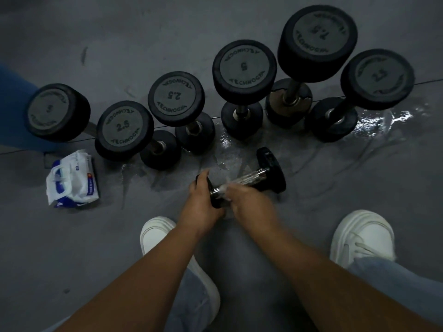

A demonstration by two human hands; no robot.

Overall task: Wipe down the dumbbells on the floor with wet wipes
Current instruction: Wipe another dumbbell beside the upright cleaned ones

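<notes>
Grips the near head of a small dumbbell (271, 172) in the left hand (203, 197); wraps a wipe (224, 188) round its chrome handle with the right hand (249, 202). Rests far-head-down on the wet floor (383, 121), just ahead of the shoes (362, 236). Could slip from a wet grip and roll into the row (244, 68) standing on end beyond, toppling one. Leaves the pack (73, 180) well left.

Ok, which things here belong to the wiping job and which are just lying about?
Job: lying dumbbell, left hand gripping its near head, right hand holding a wipe on its handle, six standing dumbbells, wipes pack.
Not the job: white shoes, blue shape at left edge.
</notes>
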